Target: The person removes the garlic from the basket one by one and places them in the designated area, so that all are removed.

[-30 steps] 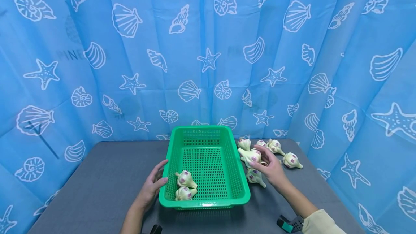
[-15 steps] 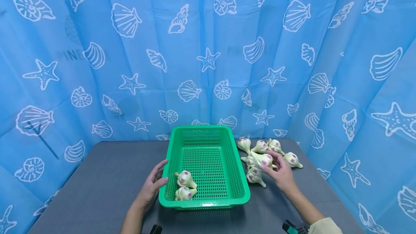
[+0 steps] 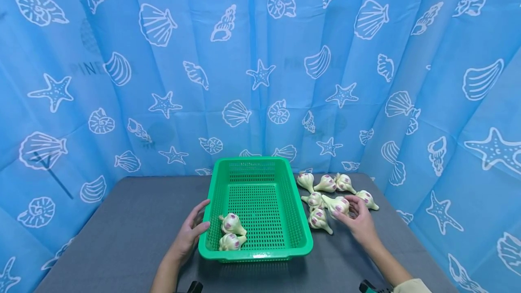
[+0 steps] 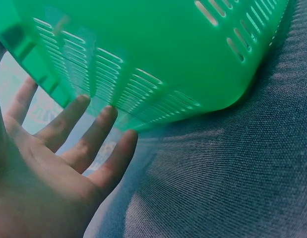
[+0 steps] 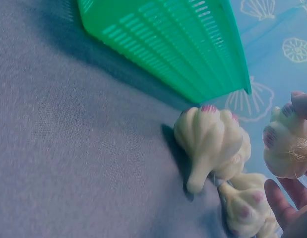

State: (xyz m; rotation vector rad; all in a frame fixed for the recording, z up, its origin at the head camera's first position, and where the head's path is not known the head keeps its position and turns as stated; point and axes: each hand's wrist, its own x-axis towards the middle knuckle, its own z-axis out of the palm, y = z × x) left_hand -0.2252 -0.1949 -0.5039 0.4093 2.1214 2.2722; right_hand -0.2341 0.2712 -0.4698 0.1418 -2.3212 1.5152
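Note:
My right hand (image 3: 362, 226) pinches a garlic bulb (image 3: 337, 205), white with purple patches, between thumb and fingers. In the right wrist view this garlic bulb (image 5: 287, 151) shows its root tuft, at the right edge. The other garlic bulbs lie close by, among them one garlic bulb (image 3: 319, 219) near the basket's right side. At the left of the green plastic basket (image 3: 302, 220), my left hand (image 3: 188, 233) touches the side with spread, fairly straight fingers. The left wrist view has those fingertips (image 4: 109, 111) against the slotted outer wall. Two garlic bulbs (image 3: 232, 224) lie inside at the near left corner.
Several garlic bulbs (image 3: 325, 183) rest on the grey table (image 3: 134, 234) right of the basket, near its back edge. One garlic bulb (image 3: 366, 199) lies furthest right. A blue curtain (image 3: 260, 76) with white shell prints hangs behind.
My right hand has moved right and slightly nearer me with the garlic bulb, uncovering bulbs behind it. The left hand and the basket have stayed put.

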